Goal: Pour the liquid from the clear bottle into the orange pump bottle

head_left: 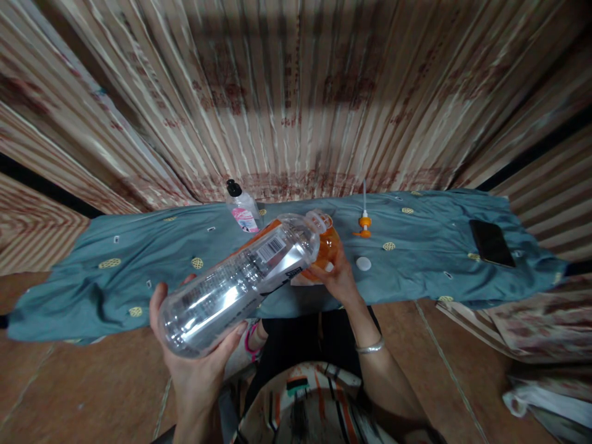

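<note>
The left hand (pixel 198 364) was wrapped around the bottom end of a big clear plastic bottle (pixel 240 283), tipping it almost flat so its open mouth met the top of an orange bottle (pixel 326 246). The right hand (pixel 340 277) was closed around that orange bottle from behind, holding it just above the teal cloth (pixel 139 259) (the one with little yellow patches) that covered the table. A silver bangle (pixel 370 347) sat on the right wrist. On the cloth just beside the right hand lay a small white cap (pixel 363 263), and a bit farther back an orange pump top (pixel 365 223) with its tube sticking up. A small sanitizer bottle (pixel 242 209) with a black pump stood near the back edge, and a dark phone (pixel 492 243) lay well off to the right.
</note>
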Tool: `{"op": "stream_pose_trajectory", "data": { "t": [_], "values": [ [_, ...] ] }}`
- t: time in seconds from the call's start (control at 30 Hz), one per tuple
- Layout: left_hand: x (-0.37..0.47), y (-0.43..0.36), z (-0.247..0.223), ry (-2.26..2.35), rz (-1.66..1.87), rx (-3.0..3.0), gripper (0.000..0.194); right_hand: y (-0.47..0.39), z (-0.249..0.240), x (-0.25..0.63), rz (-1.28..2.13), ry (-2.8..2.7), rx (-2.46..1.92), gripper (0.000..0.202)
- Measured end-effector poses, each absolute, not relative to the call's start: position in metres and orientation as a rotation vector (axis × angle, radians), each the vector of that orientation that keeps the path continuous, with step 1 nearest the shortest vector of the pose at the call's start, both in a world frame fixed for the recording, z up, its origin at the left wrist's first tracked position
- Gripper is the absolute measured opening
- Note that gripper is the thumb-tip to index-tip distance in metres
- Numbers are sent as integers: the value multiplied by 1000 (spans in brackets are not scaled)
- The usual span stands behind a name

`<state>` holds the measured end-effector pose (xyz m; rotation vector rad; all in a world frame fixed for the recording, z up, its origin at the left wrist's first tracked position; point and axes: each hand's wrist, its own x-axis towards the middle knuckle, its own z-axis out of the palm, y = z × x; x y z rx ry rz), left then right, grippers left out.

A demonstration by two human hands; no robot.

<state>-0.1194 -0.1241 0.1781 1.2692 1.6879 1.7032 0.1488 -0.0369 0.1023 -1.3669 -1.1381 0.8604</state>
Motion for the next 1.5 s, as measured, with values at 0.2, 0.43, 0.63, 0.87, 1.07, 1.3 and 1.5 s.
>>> {"op": "stream_pose_trajectory", "data": {
  "t": [0.2,0.43,0.63,0.87,1.07,1.3,1.5],
  "values": [
    [-121,-126,178,1671,1690,1303,139,-37,99,149,873,-1124,-1377,86],
    [-120,-126,179,1673,1705,1302,138,-37,101,150,886,-1139,-1393,86],
    [-121,-126,176,1620,1727,1275,142,-37,100,150,874,-1129,-1405,87],
    [-123,-126,175,1621,1736,1318,142,-37,97,149,872,-1117,-1377,88],
    [-121,-126,176,1623,1753,1360,138,-36,97,149,857,-1144,-1372,87],
    [-119,-126,177,1641,1748,1363,138,-37,96,150,835,-1155,-1382,86],
    [-120,-126,177,1675,1739,1374,137,-37,98,149,863,-1130,-1390,88]
  ]
}}
